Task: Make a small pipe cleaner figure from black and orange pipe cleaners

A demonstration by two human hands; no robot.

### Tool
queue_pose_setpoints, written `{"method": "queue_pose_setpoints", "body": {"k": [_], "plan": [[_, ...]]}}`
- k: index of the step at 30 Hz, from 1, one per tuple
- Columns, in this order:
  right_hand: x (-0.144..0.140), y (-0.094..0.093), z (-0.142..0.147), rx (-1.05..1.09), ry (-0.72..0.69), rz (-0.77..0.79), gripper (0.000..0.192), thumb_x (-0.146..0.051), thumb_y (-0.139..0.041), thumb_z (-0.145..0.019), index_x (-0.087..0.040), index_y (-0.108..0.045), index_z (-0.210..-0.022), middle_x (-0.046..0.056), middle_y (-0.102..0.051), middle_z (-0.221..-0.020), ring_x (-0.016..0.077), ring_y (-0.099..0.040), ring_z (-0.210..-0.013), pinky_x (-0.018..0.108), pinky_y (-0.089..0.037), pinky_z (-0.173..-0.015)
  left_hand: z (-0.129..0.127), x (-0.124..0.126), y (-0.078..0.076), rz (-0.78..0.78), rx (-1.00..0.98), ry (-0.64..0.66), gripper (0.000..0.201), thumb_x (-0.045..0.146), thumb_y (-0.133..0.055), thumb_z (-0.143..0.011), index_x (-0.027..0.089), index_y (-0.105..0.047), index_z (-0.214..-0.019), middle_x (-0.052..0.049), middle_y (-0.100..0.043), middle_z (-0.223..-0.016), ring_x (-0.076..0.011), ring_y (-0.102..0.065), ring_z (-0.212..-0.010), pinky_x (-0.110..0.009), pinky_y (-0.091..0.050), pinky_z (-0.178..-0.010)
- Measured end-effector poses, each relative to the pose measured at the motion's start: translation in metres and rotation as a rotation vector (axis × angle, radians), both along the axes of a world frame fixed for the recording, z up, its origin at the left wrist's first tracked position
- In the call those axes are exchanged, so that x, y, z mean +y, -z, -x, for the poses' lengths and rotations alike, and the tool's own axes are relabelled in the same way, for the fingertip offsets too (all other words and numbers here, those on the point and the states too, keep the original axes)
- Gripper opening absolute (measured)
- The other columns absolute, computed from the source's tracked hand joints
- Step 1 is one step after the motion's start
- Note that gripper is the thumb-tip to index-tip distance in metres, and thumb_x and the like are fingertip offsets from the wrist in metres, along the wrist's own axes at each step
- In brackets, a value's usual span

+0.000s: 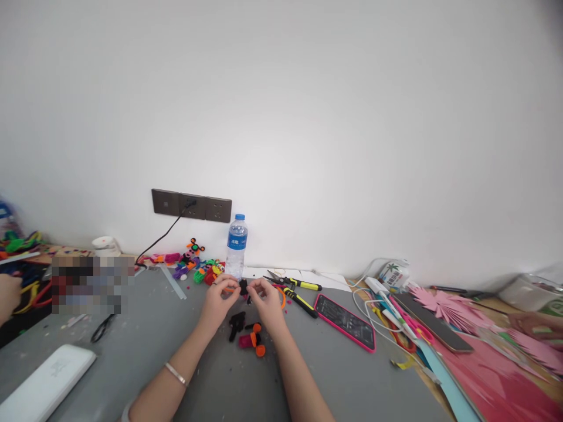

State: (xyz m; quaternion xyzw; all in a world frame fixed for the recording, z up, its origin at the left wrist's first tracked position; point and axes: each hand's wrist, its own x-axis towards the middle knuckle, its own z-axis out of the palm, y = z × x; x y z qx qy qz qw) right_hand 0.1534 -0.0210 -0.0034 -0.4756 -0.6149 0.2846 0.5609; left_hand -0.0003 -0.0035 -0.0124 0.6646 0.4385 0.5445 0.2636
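Between the fingertips of both hands is a small black pipe-cleaner piece (243, 286). My left hand (221, 302) pinches it from one side, and my right hand (267, 299) pinches the other. Its exact shape is partly hidden by the fingers. On the grey mat (215, 381) just below lie another black fuzzy piece (237, 324) and a magenta and orange fuzzy figure (248, 341). Some orange shows behind the fingers of each hand; beside the right one it forms a curved strip (282, 296).
Behind my hands stand a water bottle (236, 249) and several colourful fuzzy figures (193, 266). Yellow-black pliers (303, 285) and a pink-cased phone (345, 322) lie to the right, before cables and pink paper (505, 375). A white power bank (48, 384) is front left. Other people's hands show at both edges.
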Motion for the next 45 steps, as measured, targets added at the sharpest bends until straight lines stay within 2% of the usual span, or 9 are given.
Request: {"method": "queue_pose_setpoints", "body": {"k": [6, 13, 22, 35, 45], "plan": [[-0.001, 0.0, 0.0, -0.006, -0.011, -0.009, 0.015, -0.031, -0.056, -0.08, -0.02, -0.059, -0.071, 0.0, -0.06, -0.065, 0.0158, -0.053, -0.061, 0.027, -0.045, -0.063, 0.0, 0.0, 0.0, -0.024, 0.03, 0.011, 0.011, 0.026, -0.06, -0.077, 0.018, -0.065, -0.07, -0.006, -0.064, -0.091, -0.0189, -0.064, -0.082, -0.025, -0.053, -0.062], [-0.001, 0.003, 0.003, -0.002, -0.016, 0.003, 0.016, -0.031, -0.056, -0.081, -0.02, -0.06, -0.071, 0.0, -0.061, -0.066, 0.0162, -0.053, -0.062, 0.027, -0.044, -0.062, 0.0, -0.001, 0.001, -0.034, 0.012, -0.012, 0.01, 0.026, -0.061, -0.076, 0.019, -0.066, -0.071, -0.006, -0.063, -0.096, -0.02, -0.064, -0.087, -0.027, -0.056, -0.067], [-0.001, 0.005, 0.006, 0.024, -0.017, 0.021, 0.019, -0.034, -0.055, -0.084, -0.019, -0.06, -0.073, 0.001, -0.061, -0.066, 0.0163, -0.053, -0.06, 0.026, -0.042, -0.058, -0.001, -0.001, 0.0, -0.138, 0.08, -0.094, 0.01, 0.023, -0.062, -0.076, 0.021, -0.066, -0.066, -0.01, -0.061, -0.11, -0.0258, -0.06, -0.101, -0.042, -0.052, -0.091], [-0.004, 0.006, 0.011, 0.003, 0.036, -0.039, 0.014, -0.029, -0.052, -0.085, -0.02, -0.057, -0.075, 0.0, -0.059, -0.068, 0.017, -0.054, -0.065, 0.027, -0.043, -0.064, -0.002, -0.004, -0.002, -0.191, 0.133, -0.146, 0.01, 0.018, -0.063, -0.076, 0.02, -0.066, -0.067, -0.009, -0.06, -0.111, -0.0277, -0.059, -0.106, -0.045, -0.048, -0.096], [-0.004, 0.006, 0.012, 0.059, 0.018, -0.034, 0.017, -0.033, -0.051, -0.086, -0.019, -0.056, -0.077, 0.001, -0.059, -0.071, 0.0168, -0.053, -0.067, 0.027, -0.042, -0.064, -0.004, -0.006, -0.004, -0.257, 0.161, -0.166, 0.012, 0.02, -0.063, -0.079, 0.02, -0.068, -0.068, -0.008, -0.061, -0.112, -0.0254, -0.059, -0.102, -0.041, -0.056, -0.085]]}}
